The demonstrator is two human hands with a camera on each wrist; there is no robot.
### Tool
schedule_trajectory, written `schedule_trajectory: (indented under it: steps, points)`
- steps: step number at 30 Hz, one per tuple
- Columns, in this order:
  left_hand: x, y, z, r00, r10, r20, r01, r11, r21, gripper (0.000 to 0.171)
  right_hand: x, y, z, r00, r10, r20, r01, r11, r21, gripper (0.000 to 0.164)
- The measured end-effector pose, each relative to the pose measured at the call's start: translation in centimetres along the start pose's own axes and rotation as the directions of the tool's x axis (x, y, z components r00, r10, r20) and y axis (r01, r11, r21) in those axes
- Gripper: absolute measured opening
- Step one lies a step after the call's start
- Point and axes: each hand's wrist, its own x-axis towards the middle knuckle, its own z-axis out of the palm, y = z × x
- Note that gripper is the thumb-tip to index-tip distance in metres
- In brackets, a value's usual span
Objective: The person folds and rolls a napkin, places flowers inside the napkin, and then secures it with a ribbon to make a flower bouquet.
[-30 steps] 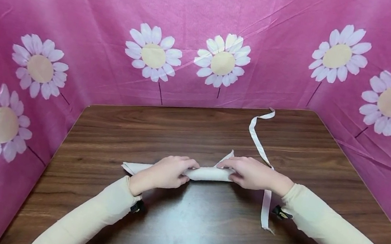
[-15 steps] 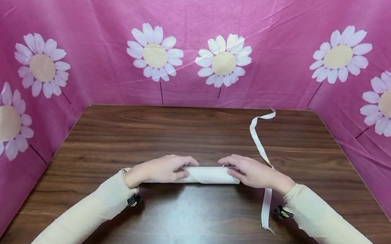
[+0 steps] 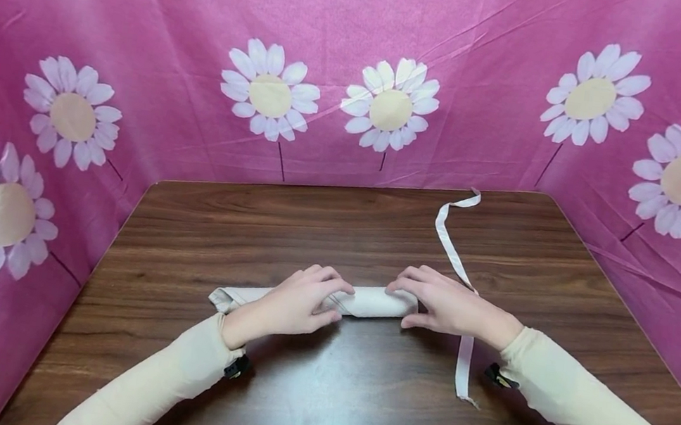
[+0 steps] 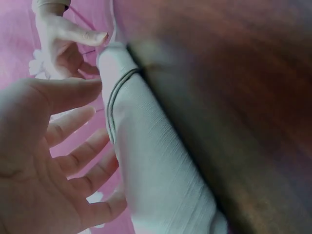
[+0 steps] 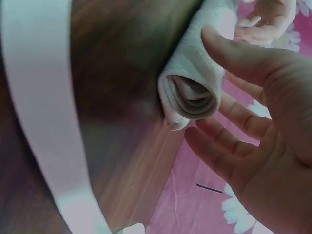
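Observation:
A rolled-up white cloth (image 3: pixel 382 303) lies across the middle of the table, its left end looser and flared. My left hand (image 3: pixel 297 305) is over the middle of the roll, fingers spread on the far side and thumb on the near side. At the right end, my right hand (image 3: pixel 449 305) has its fingers and thumb apart around the roll. Coiled layers of the cloth (image 5: pixel 192 100) show at that end in the right wrist view. Along the roll in the left wrist view, a folded edge runs slantwise; the left fingers (image 4: pixel 83 151) are relaxed beside it.
A narrow white fabric strip (image 3: pixel 463 368) lies on the wooden table (image 3: pixel 318 394), running from the back edge toward the front, partly under the right hand and wrist. Pink curtain (image 3: pixel 339 14) with daisies surrounds the table's back and sides.
The cloth has turned into a tighter roll, its loose flap at the back right now wrapped in. The left hand slid left, then back right; both hands have loosened, and the right thumb came down nearer.

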Motion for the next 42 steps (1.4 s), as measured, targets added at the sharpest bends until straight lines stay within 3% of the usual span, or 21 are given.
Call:
schedule_trajectory:
  steps: [7, 11, 17, 21, 28, 36, 42]
  points:
    - [0.0, -0.1, 0.8, 0.995, -0.049, 0.087, 0.048, 0.999, 0.018, 0.058, -0.2, 0.5, 0.9, 1.000, -0.009, -0.014, 0.009, 1.000, -0.030, 0.050]
    - [0.2, -0.4, 1.1, 0.995, -0.040, 0.089, 0.036, 0.998, 0.043, 0.059, -0.1, 0.7, 0.9, 1.000, 0.010, -0.004, -0.010, 1.000, -0.003, 0.043]
    - [0.4, -0.6, 0.9, 0.999, 0.000, 0.043, -0.003, 0.999, 0.054, 0.056, 0.3, 0.8, 0.5, 0.999, 0.032, 0.025, -0.033, 0.997, 0.075, 0.035]
    - [0.5, -0.6, 0.5, 0.998, 0.009, 0.063, -0.011, 0.999, 0.036, 0.055, 0.4, 0.8, 0.2, 0.998, 0.035, 0.052, -0.042, 0.990, 0.134, 0.033]
    - [1.0, -1.4, 0.3, 0.994, -0.051, 0.097, 0.051, 0.999, 0.003, 0.055, 0.1, 1.3, 0.0, 0.996, 0.049, 0.077, -0.069, 0.959, 0.274, 0.030]
    - [1.1, -2.1, 0.9, 0.994, -0.109, -0.020, 0.110, 0.992, 0.068, 0.041, 0.5, 2.5, 0.6, 0.989, 0.125, 0.075, -0.141, 0.953, 0.268, 0.027]
    - [1.1, -1.6, 1.2, 0.994, -0.088, -0.065, 0.093, 0.992, 0.081, 0.028, 0.7, 3.3, 0.8, 0.980, 0.179, 0.083, -0.195, 0.945, 0.264, 0.025]
